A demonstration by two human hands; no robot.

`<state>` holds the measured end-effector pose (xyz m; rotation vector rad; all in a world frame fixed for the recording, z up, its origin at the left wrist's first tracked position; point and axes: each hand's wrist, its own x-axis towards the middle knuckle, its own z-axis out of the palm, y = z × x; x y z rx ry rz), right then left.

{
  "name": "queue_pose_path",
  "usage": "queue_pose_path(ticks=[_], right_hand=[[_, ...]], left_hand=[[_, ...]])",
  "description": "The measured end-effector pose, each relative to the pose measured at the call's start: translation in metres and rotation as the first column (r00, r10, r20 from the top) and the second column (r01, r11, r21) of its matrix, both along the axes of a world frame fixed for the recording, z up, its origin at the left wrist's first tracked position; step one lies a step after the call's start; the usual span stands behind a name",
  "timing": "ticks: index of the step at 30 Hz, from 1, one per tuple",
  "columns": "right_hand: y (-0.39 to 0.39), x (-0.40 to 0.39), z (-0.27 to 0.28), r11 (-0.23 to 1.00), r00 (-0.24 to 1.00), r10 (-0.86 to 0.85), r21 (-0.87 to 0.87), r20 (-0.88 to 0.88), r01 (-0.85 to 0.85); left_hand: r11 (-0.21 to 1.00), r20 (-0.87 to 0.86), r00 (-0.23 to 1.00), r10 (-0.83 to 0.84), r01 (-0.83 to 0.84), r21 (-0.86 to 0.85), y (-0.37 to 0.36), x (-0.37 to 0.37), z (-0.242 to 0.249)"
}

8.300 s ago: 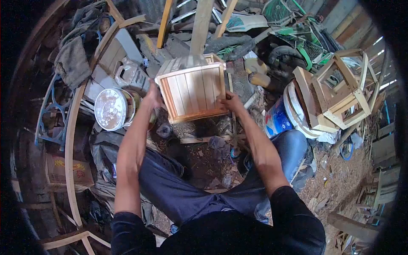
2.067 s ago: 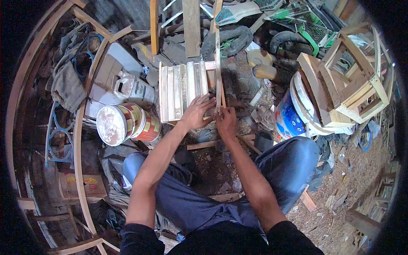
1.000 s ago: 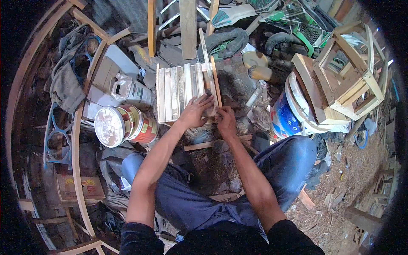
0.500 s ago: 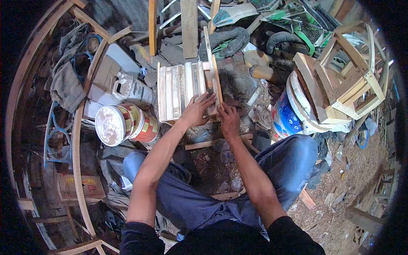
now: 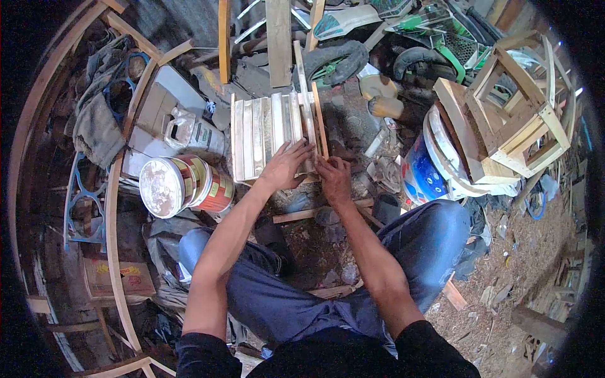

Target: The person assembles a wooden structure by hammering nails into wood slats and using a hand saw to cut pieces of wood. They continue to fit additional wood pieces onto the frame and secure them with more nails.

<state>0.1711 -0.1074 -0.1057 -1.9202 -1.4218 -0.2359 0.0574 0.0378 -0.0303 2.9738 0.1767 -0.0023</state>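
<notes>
Your left hand point(image 5: 287, 165) presses flat on the slatted crate point(image 5: 268, 135) (centre frame); your right hand point(image 5: 334, 176) pinches the thin slat point(image 5: 307, 104) at its lower end. Light, stiff, splintery: grip edges.

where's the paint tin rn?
Head view, left of centre: the paint tin lies on its side, just left of the slatted wooden box, near the left hand.

Both bare arms reach forward from black short sleeves, forearms converging toward centre. Left hand point(image 5: 285, 165) lies palm down, fingers spread flat and pointing far-right. Right hand point(image 5: 334, 178) sits just beside it, nearly touching, fingers curled in a pinch at the tips (grip detail too small to tell). Knees in blue jeans splayed apart.
</notes>
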Motion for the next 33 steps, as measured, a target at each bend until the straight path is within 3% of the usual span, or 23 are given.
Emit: queue_pose_path(ticks=[8, 11, 19, 23, 25, 29, 31, 33], right_hand=[[0.015, 0.0, 0.004, 0.999, 0.999, 0.051, 0.019, -0.001, -0.051], [0.019, -0.01, 0.004, 0.998, 0.998, 0.051, 0.036, 0.043, -0.053], [0.009, -0.013, -0.003, 1.0, 0.995, -0.021, -0.002, 0.097, 0.021], [0.014, -0.011, -0.008, 0.999, 0.999, 0.026, 0.026, 0.046, -0.027], [0.016, -0.014, -0.006, 0.998, 0.954, 0.055, 0.003, -0.295, -0.057], [0.013, -0.012, 0.0, 0.995, 0.901, 0.009, 0.095, -0.434, 0.036], [0.017, -0.005, 0.004, 0.989, 0.76, 0.071, 0.147, -0.646, 0.032], [0.022, 0.003, 0.014, 0.997, 0.776, -0.013, 0.054, -0.63, 0.06]], left_hand=[[0.995, 0.032, 0.997, 0.07, -0.067, -0.08, 0.004, -0.005, 0.01], [0.976, 0.179, 0.981, 0.08, -0.041, -0.212, 0.009, -0.009, 0.01], [0.974, 0.17, 0.985, 0.036, 0.004, -0.227, 0.01, -0.01, -0.012], [0.98, 0.184, 0.98, 0.074, -0.037, -0.198, 0.013, -0.01, -0.011], [0.976, 0.171, 0.982, 0.081, -0.043, -0.215, 0.015, -0.01, -0.01], [0.983, 0.197, 0.978, 0.071, -0.036, -0.179, 0.012, -0.008, -0.01], [0.985, 0.193, 0.979, 0.072, -0.039, -0.17, 0.008, -0.006, -0.007], [0.986, 0.214, 0.974, 0.078, -0.043, -0.164, 0.007, -0.006, -0.005]])
